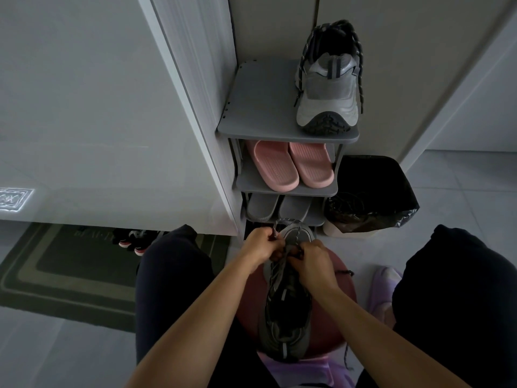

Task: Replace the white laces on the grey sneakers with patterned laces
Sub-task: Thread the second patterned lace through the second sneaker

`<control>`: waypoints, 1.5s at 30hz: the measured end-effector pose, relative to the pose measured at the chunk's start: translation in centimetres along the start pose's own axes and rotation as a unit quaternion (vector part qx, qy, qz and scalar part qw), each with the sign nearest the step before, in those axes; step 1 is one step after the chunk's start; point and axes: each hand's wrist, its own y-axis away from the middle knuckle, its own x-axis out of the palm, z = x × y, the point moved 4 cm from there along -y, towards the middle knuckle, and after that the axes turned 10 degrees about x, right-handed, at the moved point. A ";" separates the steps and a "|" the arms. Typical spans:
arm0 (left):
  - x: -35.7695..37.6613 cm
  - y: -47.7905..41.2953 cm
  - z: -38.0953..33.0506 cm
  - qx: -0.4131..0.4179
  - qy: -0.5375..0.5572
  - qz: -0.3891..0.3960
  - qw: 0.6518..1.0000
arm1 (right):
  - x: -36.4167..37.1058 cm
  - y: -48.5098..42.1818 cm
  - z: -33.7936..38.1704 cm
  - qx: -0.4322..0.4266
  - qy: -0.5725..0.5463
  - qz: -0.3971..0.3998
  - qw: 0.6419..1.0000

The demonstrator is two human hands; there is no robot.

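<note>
Both hands meet at the front of a grey sneaker (285, 317). The left hand (260, 245) is curled into a fist around a patterned lace (285, 220), and a loop of the cord arcs up and over the toe just beyond its knuckles. The right hand (314, 261) has its fingers curled in, pinching the same lace close to the front eyelets. The exact fingertip hold is hidden behind the knuckles.

This sneaker lies lengthwise on a dark red round stool (347, 301) between the person's knees, toe pointing away. Its upper is mid-grey with darker panels, pale strips along the sides and a light rubber toe cap. The lace is a dark braided cord with pale flecks. It crosses the tongue in rows, and one loose end hangs off the stool on the right (347, 357).

A second grey sneaker (327, 102) stands on the top shelf of a grey shoe rack (257, 107), heel and black tread facing the camera. Loose speckled dark laces (359, 56) drape down both its sides.

Lower shelves hold pink slippers (291, 163) and grey slippers (279, 208). A bin with a black liner (372, 191) sits just beside the rack, and a doormat (70, 275) lies to the left.
</note>
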 end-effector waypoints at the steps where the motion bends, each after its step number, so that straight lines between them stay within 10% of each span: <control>1: 0.0 0.0 0.1 -0.003 -0.011 -0.005 1.000 | 0.0 0.0 0.0 0.000 0.002 -0.001 1.000; 10: 0.3 -0.7 -0.7 0.008 -0.156 0.051 0.986 | 0.1 0.0 0.0 -0.003 0.012 -0.001 1.000; 45: 0.0 0.7 0.0 -0.014 -0.111 0.045 0.993 | 0.5 -0.4 -0.3 -0.042 0.018 -0.012 0.999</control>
